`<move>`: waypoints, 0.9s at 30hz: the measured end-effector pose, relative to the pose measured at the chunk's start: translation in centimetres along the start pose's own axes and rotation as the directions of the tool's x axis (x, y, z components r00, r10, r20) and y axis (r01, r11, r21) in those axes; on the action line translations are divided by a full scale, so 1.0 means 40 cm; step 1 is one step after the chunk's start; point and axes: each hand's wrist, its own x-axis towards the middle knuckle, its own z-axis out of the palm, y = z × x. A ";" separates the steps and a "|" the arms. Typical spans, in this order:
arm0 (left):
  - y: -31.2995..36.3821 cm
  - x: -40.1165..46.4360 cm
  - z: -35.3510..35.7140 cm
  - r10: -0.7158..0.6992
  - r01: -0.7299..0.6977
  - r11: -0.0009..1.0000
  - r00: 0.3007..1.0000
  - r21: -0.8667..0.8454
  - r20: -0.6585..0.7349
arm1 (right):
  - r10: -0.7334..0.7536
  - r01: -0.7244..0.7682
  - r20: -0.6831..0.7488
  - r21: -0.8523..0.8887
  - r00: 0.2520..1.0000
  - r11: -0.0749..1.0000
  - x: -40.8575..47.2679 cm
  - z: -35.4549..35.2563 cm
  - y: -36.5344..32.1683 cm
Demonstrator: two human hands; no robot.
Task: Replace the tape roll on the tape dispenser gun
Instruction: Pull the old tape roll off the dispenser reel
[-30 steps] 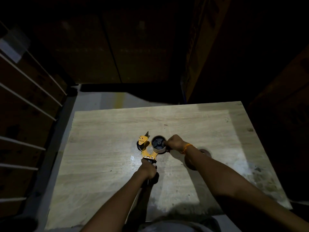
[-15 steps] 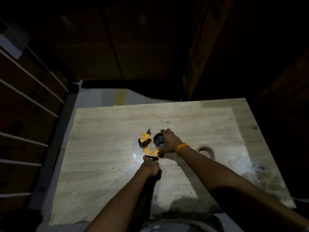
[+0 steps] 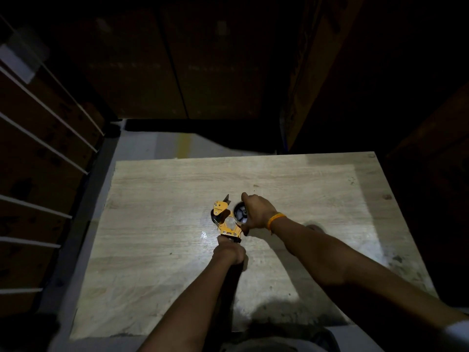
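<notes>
An orange tape dispenser gun (image 3: 223,219) lies flat on the wooden table (image 3: 157,199), its blade pointing away from me. My left hand (image 3: 229,251) is closed around its black handle at the near end. My right hand (image 3: 258,212), with an orange band on the wrist, wraps over the roll (image 3: 239,213) seated on the gun's black hub, fingers curled around its rim. Most of the roll is hidden under that hand. A second tape roll (image 3: 314,227) lies on the table behind my right forearm, only its edge showing.
The table sits in a dim room, lit in a patch around my hands. Dark cardboard boxes (image 3: 177,72) stand beyond its far edge and to the right. White rails (image 3: 38,138) run along the left side.
My right hand has shifted from the roll's right side to over its top, covering more of it. My forearm now hides most of the spare roll. The left hand stays on the handle.
</notes>
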 end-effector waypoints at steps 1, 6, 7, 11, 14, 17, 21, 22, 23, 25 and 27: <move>0.000 -0.002 -0.003 0.006 -0.006 1.000 1.000 0.002 0.006 | -0.010 0.010 -0.014 -0.005 1.000 1.000 -0.001 0.000 0.002; -0.009 0.033 -0.010 0.056 -0.060 0.997 0.994 0.044 0.097 | 0.016 -0.010 -0.067 0.087 0.998 0.996 -0.017 0.012 0.009; -0.011 0.037 -0.009 0.070 -0.075 0.996 0.993 0.049 0.091 | 0.031 -0.021 -0.067 0.153 0.997 0.988 -0.024 0.012 0.009; -0.048 0.028 0.010 0.201 -0.200 0.980 0.979 0.018 -0.025 | 0.095 -0.052 -0.080 0.427 0.992 0.903 -0.045 0.022 0.036; -0.095 0.019 0.018 0.292 -0.275 0.955 0.933 0.107 -0.211 | 0.078 -0.008 -0.127 0.478 0.989 0.878 -0.059 0.025 0.056; -0.105 0.002 0.003 0.332 -0.346 0.938 0.913 -0.021 -0.240 | 0.043 0.049 -0.157 0.534 0.987 0.844 -0.064 0.014 0.059; -0.087 -0.017 -0.033 0.332 -0.358 0.903 0.933 -0.239 -0.142 | 0.011 0.094 -0.179 0.569 0.984 0.817 -0.056 -0.010 0.042; -0.084 -0.017 -0.038 0.320 -0.345 0.904 0.938 -0.253 -0.135 | 0.001 0.109 -0.194 0.556 0.981 0.824 -0.050 -0.017 0.034; -0.082 -0.013 -0.041 0.300 -0.326 0.911 0.944 -0.254 -0.134 | -0.012 0.123 -0.205 0.538 0.979 0.834 -0.045 -0.025 0.023; -0.077 -0.005 -0.045 0.251 -0.280 0.931 0.957 -0.235 -0.147 | -0.043 0.149 -0.220 0.492 0.975 0.858 -0.034 -0.039 0.002; -0.068 -0.001 -0.045 0.224 -0.255 0.942 0.962 -0.219 -0.156 | -0.064 0.166 -0.241 0.428 0.968 0.888 -0.024 -0.047 -0.016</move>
